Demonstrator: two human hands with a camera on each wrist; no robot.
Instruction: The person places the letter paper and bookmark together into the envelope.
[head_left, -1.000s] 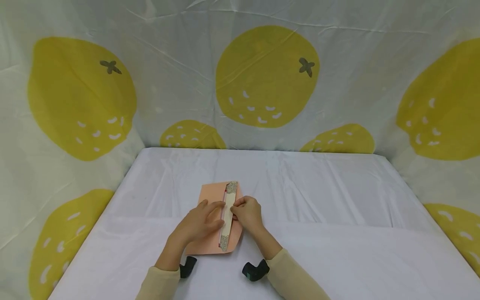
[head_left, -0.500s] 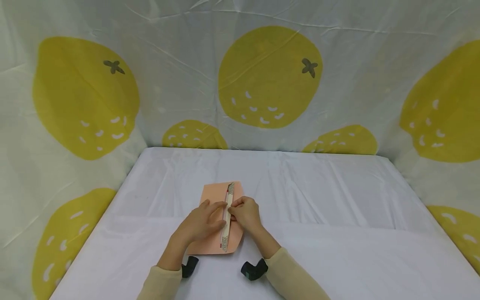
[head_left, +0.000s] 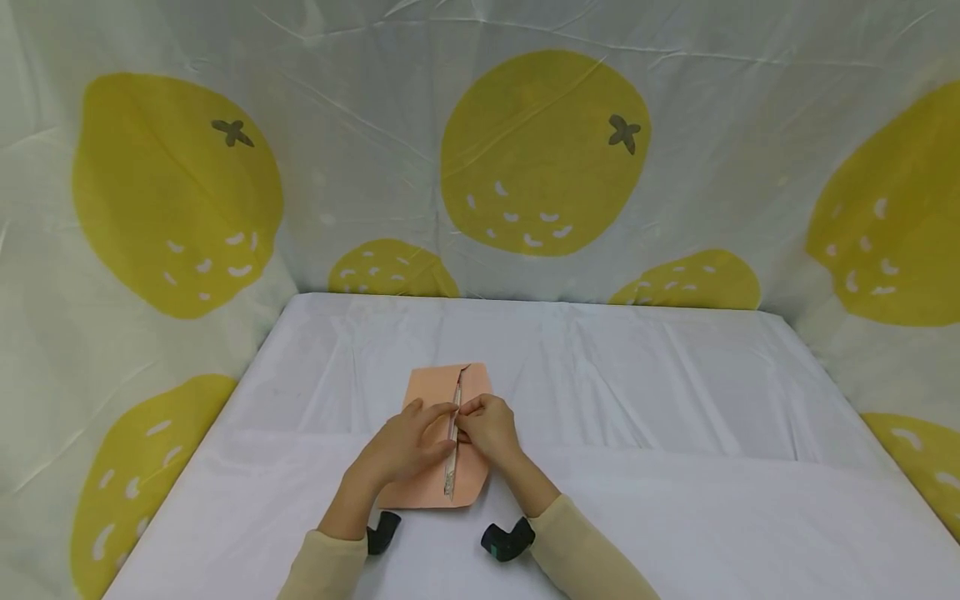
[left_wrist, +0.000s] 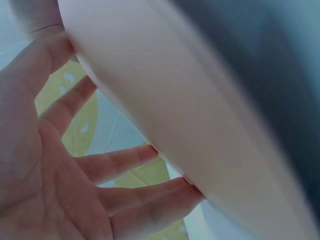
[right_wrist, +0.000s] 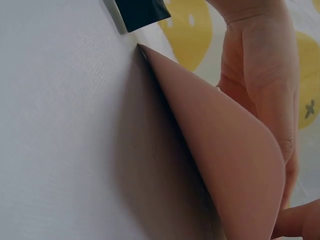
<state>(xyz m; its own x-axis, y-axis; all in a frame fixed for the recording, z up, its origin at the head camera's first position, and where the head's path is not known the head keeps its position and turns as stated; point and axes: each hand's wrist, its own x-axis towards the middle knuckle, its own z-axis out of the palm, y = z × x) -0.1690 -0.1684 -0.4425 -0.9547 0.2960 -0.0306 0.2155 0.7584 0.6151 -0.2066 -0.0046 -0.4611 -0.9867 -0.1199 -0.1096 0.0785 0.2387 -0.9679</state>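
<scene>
A peach envelope [head_left: 431,379] lies on the white cloth, its pointed flap [head_left: 474,479] spread to the right. A narrow strip of a pale card [head_left: 450,480] with a speckled end shows at the envelope's opening. My left hand [head_left: 405,443] rests on the envelope's body, fingers spread, index finger and thumb near the opening. My right hand [head_left: 491,427] pinches the card's edge. In the left wrist view, spread fingertips [left_wrist: 150,152] touch the envelope [left_wrist: 165,100]. The right wrist view shows the flap [right_wrist: 225,135] lifted off the cloth; the card is hidden there.
Dark wrist devices [head_left: 508,542] sit by both sleeves. The white tablecloth [head_left: 637,375] stretches around the envelope, ending at a lemon-print curtain [head_left: 360,150] behind and at both sides.
The pale card has slid left into the envelope, its visible part shrinking from a wide band to a thin sliver. My right hand has moved slightly left with it; the left hand stays on the envelope.
</scene>
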